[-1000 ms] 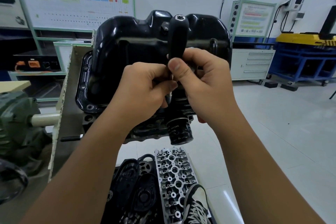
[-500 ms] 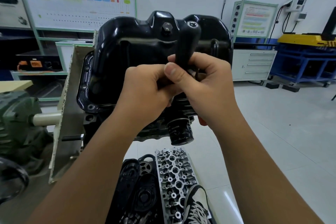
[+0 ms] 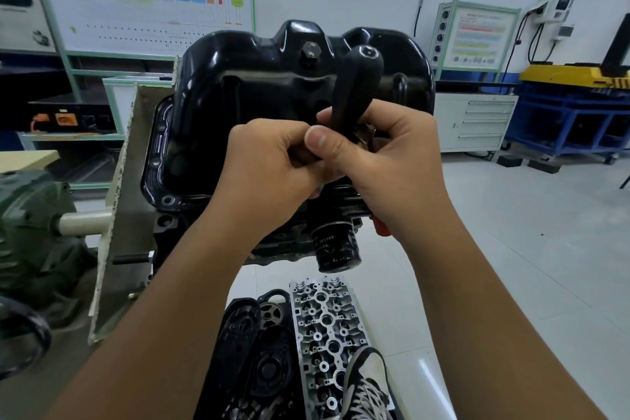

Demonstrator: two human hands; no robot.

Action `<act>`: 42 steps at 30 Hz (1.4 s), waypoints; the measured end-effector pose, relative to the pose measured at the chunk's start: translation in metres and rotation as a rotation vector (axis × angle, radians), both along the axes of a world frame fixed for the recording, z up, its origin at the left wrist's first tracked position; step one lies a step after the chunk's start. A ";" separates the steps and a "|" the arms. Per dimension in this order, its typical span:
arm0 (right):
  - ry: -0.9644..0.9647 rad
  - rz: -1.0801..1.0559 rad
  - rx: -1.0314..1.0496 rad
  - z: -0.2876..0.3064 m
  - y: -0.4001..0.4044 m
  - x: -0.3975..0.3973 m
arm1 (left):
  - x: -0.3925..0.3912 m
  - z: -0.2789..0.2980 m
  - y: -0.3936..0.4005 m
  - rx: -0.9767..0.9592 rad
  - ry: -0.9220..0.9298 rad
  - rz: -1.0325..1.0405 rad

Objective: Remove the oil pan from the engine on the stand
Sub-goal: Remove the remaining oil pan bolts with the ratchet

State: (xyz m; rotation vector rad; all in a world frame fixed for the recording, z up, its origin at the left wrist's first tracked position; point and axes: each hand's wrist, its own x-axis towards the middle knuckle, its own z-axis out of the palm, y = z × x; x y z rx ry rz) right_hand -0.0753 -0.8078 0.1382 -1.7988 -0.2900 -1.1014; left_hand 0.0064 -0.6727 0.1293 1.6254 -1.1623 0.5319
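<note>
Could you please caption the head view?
Both hands grip a ratchet handle at the oil pan.

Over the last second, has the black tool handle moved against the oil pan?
Yes. The tool handle has tilted rightward, its top swinging from left of the drain plug on the oil pan to its right.

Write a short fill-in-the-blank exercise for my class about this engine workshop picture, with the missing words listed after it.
1. Both hands grip a tool with a black ____, held in front of the oil pan.
2. The oil pan is painted glossy ____.
3. The round oil filter hangs ____ the hands.
4. On the floor, the silver cylinder head lies beside a laced ____.

Missing words: handle; black; below; shoe
</note>
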 end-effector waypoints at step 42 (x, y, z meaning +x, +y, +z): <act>0.048 0.050 0.053 -0.005 -0.003 0.001 | -0.013 -0.005 -0.014 -0.081 -0.112 0.076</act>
